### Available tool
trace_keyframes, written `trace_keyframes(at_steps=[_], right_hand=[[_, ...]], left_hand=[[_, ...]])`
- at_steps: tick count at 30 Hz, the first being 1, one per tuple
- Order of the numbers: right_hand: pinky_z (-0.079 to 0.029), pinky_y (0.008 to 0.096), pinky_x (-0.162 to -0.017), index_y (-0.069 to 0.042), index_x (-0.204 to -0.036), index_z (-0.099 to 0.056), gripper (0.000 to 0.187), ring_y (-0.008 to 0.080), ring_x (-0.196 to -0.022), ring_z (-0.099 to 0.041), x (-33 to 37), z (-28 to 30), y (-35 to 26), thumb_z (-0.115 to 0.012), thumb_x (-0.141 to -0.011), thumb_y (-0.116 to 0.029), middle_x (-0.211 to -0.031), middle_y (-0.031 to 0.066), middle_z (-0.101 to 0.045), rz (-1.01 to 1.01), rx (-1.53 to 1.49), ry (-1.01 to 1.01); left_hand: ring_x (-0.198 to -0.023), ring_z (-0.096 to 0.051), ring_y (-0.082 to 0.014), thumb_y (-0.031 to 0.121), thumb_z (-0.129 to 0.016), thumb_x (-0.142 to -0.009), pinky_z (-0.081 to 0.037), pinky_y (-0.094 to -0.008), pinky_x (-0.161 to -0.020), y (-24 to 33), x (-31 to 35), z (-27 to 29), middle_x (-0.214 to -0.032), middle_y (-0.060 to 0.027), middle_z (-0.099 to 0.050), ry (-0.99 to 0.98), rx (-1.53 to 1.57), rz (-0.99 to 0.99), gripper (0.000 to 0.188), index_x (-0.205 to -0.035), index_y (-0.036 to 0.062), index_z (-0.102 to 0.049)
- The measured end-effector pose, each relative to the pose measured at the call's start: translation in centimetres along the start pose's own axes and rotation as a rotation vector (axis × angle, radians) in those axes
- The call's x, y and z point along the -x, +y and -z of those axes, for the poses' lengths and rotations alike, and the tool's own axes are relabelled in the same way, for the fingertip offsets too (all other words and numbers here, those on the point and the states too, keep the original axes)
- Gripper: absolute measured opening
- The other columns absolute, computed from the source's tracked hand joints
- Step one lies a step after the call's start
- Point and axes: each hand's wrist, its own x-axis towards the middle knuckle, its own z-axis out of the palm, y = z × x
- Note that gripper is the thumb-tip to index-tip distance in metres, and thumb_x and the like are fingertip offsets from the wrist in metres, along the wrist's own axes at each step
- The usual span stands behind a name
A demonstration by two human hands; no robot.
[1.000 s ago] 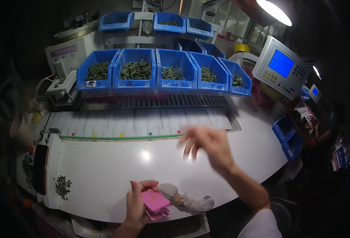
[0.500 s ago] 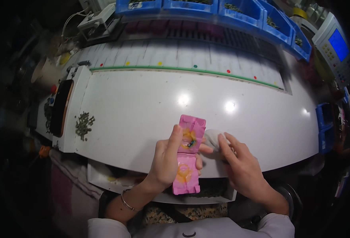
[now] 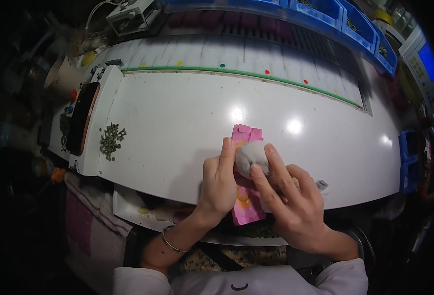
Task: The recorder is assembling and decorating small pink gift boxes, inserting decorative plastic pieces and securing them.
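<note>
A long pink mould-like block (image 3: 247, 135) lies at the front edge of the white table (image 3: 177, 123). My left hand (image 3: 219, 183) grips its left side, fingers laid along it. My right hand (image 3: 289, 201) presses a pale grey lump (image 3: 250, 156) down onto the pink block, with the index finger and thumb around the lump. The block's lower end sticks out past the table edge, above a tray holding green bits (image 3: 261, 232).
A small heap of green pellets (image 3: 110, 139) lies at the table's left, beside a dark phone-like slab (image 3: 82, 118). Blue bins (image 3: 359, 24) line the back behind a slatted strip with coloured dots. A blue-screened device (image 3: 427, 59) stands at far right.
My right hand came back from reaching over the table and now presses the grey lump onto the pink block. My view has tilted down toward the table's front edge.
</note>
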Motion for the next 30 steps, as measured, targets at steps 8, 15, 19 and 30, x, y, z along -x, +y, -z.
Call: trace_keyframes(at_steps=[8, 15, 19, 30], right_hand=[[-0.042, 0.0297, -0.073, -0.010, -0.117, -0.059, 0.050, 0.0223, -0.082, -0.051, -0.7, -0.6, 0.3, -0.060, -0.067, -0.011, -0.125, 0.0117, -0.054, -0.066, -0.043, -0.018], [-0.041, 0.0304, -0.076, -0.012, -0.119, -0.059, 0.052, 0.0226, -0.083, -0.050, -0.6, -0.8, 0.4, -0.058, -0.067, -0.007, -0.127, 0.0131, -0.052, -0.100, -0.121, 0.063], [-0.043, 0.0309, -0.076, -0.011, -0.122, -0.057, 0.067, 0.0244, -0.083, -0.050, -0.5, 0.7, 0.7, -0.058, -0.056, 0.005, -0.131, 0.0154, -0.048, -0.180, -0.332, -0.022], [-0.045, 0.0329, -0.076, -0.013, -0.124, -0.054, 0.073, 0.0276, -0.081, -0.049, -0.4, 3.5, -0.3, -0.054, -0.056, 0.015, -0.132, 0.0200, -0.044, -0.293, -0.612, -0.298]], left_hand=[[-0.061, -0.061, -0.0147, 0.037, -0.019, -0.100, -0.051, -0.0256, -0.056, -0.4, -1.0, -0.3, -0.073, -0.0112, -0.063, 0.052, 0.120, -0.006, 0.060, -0.094, -0.0056, -0.060], [-0.061, -0.060, -0.0140, 0.038, -0.020, -0.100, -0.050, -0.0254, -0.057, -0.4, -1.0, -0.8, -0.076, -0.0110, -0.063, 0.010, 0.136, -0.098, 0.060, -0.091, -0.0059, -0.060], [-0.068, -0.059, -0.0106, 0.037, -0.024, -0.100, -0.049, -0.0233, -0.061, 0.2, -0.4, -0.5, -0.077, -0.0090, -0.063, 0.032, 0.128, -0.131, 0.058, -0.088, -0.0067, -0.061], [-0.064, -0.049, -0.0037, 0.030, -0.043, -0.097, -0.041, -0.0191, -0.055, -1.6, -0.8, 0.4, -0.069, -0.0015, -0.059, 0.057, 0.009, -0.302, 0.045, -0.082, -0.0065, -0.064]])
